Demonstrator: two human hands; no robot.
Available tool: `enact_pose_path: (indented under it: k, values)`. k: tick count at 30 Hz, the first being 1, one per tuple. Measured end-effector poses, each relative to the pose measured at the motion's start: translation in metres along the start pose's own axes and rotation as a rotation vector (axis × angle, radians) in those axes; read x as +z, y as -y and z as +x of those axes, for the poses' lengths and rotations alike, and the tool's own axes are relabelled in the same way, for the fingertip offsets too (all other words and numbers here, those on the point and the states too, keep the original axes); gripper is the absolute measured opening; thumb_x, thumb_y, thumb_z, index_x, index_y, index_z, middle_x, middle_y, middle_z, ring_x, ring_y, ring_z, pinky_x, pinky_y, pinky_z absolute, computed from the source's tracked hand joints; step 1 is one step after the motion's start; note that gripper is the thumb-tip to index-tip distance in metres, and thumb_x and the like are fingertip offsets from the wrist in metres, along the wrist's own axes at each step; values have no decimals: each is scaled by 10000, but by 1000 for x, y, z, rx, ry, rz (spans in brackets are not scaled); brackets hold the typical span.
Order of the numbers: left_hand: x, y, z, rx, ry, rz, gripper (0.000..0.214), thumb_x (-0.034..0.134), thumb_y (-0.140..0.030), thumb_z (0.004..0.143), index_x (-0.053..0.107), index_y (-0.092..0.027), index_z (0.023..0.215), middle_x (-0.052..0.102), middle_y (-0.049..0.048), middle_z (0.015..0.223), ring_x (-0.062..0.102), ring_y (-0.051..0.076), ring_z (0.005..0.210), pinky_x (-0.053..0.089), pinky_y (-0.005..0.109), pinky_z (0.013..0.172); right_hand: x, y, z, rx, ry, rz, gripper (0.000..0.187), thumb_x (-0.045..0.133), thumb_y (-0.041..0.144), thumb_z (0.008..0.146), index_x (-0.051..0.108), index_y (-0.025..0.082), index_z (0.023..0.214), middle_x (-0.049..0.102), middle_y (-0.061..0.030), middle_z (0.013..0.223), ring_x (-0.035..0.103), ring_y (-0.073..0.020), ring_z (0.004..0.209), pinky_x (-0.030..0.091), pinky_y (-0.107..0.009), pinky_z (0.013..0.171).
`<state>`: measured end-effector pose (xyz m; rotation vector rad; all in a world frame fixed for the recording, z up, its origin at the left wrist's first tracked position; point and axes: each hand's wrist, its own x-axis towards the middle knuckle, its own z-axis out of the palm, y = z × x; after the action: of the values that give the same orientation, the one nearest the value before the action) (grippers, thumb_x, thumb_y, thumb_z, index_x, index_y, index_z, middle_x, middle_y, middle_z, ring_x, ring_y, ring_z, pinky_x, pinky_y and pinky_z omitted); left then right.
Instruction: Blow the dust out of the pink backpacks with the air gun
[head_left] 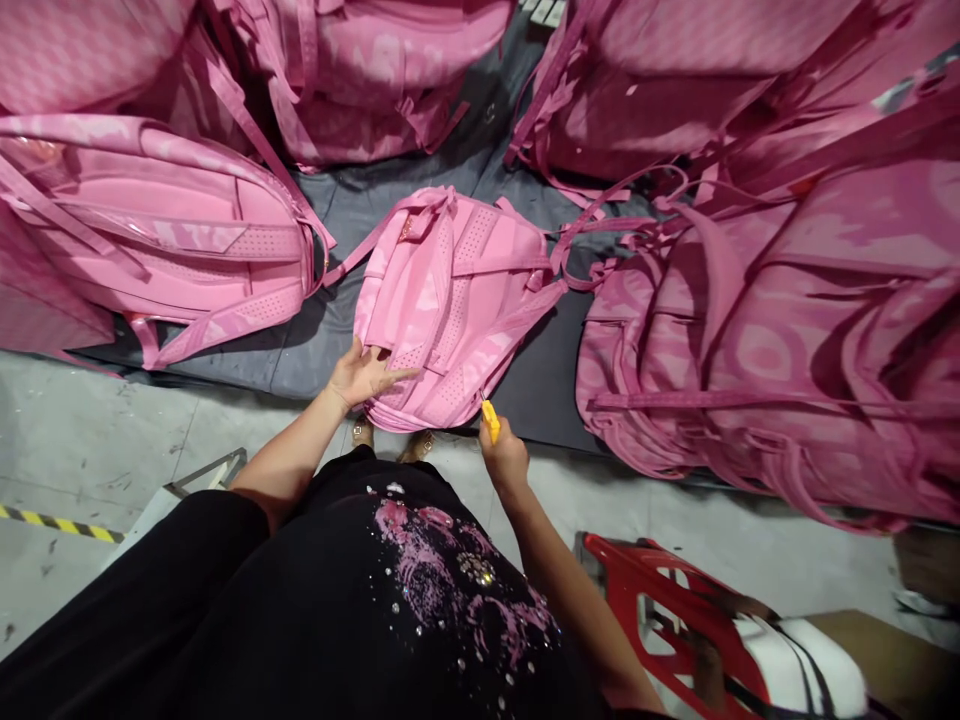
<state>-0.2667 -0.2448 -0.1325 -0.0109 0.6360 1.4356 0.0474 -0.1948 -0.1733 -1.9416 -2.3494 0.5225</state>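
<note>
A pink backpack (457, 300) lies back-side up on a dark grey mat (337, 215), its straps facing me. My left hand (365, 375) rests flat on its lower left part, fingers spread out. My right hand (504, 455) is closed around a small yellow tool (490, 419), whose tip touches the backpack's lower right edge. What kind of tool it is cannot be made out.
Piles of the same pink backpacks surround the mat at left (150, 240), back (375, 70) and right (780, 330). A red stool (660, 610) stands at lower right on the concrete floor (90, 440). A yellow-black tape line (60, 522) runs at left.
</note>
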Motion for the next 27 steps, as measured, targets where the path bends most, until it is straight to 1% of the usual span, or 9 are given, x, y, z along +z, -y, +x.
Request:
enact_pose_path:
  k: [2, 5, 7, 10, 16, 18, 21, 24, 27]
  values:
    - [6, 0, 3, 15, 9, 11, 482, 457, -656, 932, 621, -204, 970, 669, 151, 1136, 682, 285, 1029, 486, 252, 582, -5, -1, -7, 33, 7, -10, 411, 503, 418, 994, 608, 156, 1294, 701, -86, 790, 611, -182, 635, 295, -246, 577]
    - [14, 0, 7, 0, -18, -12, 525, 400, -679, 943, 625, -205, 952, 685, 117, 985, 658, 183, 762, 372, 208, 505, -10, -2, -16, 104, 26, 9, 403, 486, 441, 990, 631, 160, 1239, 711, -102, 822, 649, -218, 691, 345, -265, 593]
    - [18, 0, 10, -5, 11, -27, 549, 387, -696, 940, 642, -217, 1022, 689, 101, 976, 585, 130, 636, 333, 210, 490, -13, -2, -17, 109, 2, 69, 419, 463, 461, 986, 631, 164, 1229, 719, -114, 866, 673, -244, 750, 393, -283, 617]
    - [22, -1, 12, -26, 55, -30, 583, 345, -710, 944, 646, -240, 1111, 695, 93, 1045, 531, 100, 590, 315, 215, 488, -16, -1, -12, 113, -18, 140, 429, 460, 468, 965, 640, 164, 1208, 724, -122, 890, 690, -271, 804, 447, -310, 654]
    - [24, 5, 16, -52, 48, -31, 616, 301, -734, 946, 644, -225, 991, 687, 50, 952, 439, 54, 512, 267, 186, 449, -19, 7, -6, 129, -35, 226, 407, 488, 424, 937, 654, 153, 1191, 734, -118, 905, 697, -273, 865, 478, -313, 691]
    - [23, 4, 18, -73, 49, -67, 622, 308, -748, 937, 629, -215, 946, 676, 34, 891, 434, 49, 500, 272, 172, 442, -24, 6, -22, 150, -11, 197, 381, 495, 399, 948, 651, 154, 1195, 741, -120, 917, 700, -265, 871, 462, -294, 680]
    - [20, 2, 19, -94, 102, -173, 659, 256, -750, 943, 599, -190, 882, 644, 15, 792, 449, 49, 487, 289, 149, 432, -28, 2, -70, 185, 55, 95, 363, 474, 399, 989, 644, 153, 1195, 746, -138, 901, 710, -258, 822, 415, -272, 639]
    - [15, 0, 21, -127, 169, -221, 663, 234, -735, 954, 595, -183, 885, 639, 14, 772, 472, 55, 485, 303, 141, 423, -24, 11, -116, 206, 214, 22, 370, 490, 377, 1001, 606, 166, 1282, 752, -123, 872, 725, -255, 803, 385, -254, 611]
    - [11, -1, 28, -149, 190, -206, 599, 330, -720, 948, 599, -187, 897, 640, 13, 773, 488, 62, 494, 308, 141, 420, -17, 39, -123, 118, 370, -48, 401, 491, 349, 1007, 549, 205, 1377, 762, -104, 912, 736, -255, 865, 387, -249, 624]
